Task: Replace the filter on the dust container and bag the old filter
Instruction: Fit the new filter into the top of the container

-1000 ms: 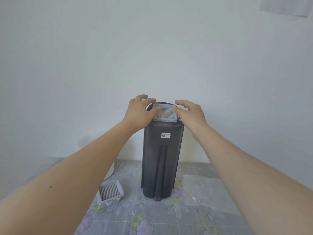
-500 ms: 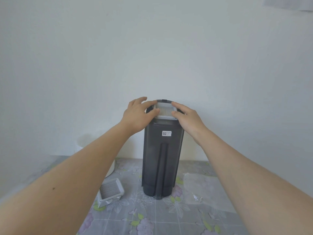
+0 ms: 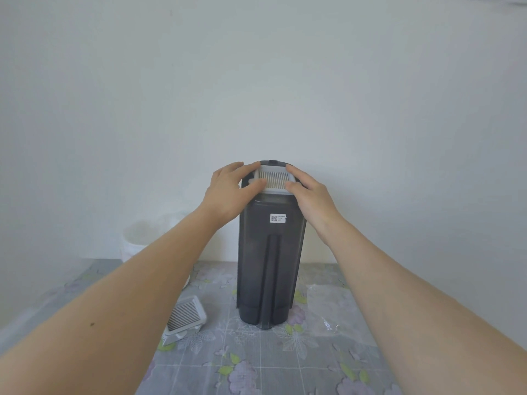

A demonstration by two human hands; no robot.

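A tall dark grey dust container point(image 3: 271, 266) stands upright on the table by the wall. A white pleated filter point(image 3: 274, 179) lies flat in its top opening. My left hand point(image 3: 231, 189) presses the filter's left edge with thumb and fingers. My right hand point(image 3: 309, 192) presses its right edge. A second grey-framed filter point(image 3: 185, 316) lies tilted on the table, left of the container's base. A clear plastic bag point(image 3: 330, 312) lies flat to the right of the base.
The table point(image 3: 256, 366) has a grey floral cover. A white round tub point(image 3: 139, 243) stands at the back left against the wall, partly behind my left forearm.
The filter has gone from tilted above the opening to flat and lower in the container's top. Both hands moved inward over its edges.
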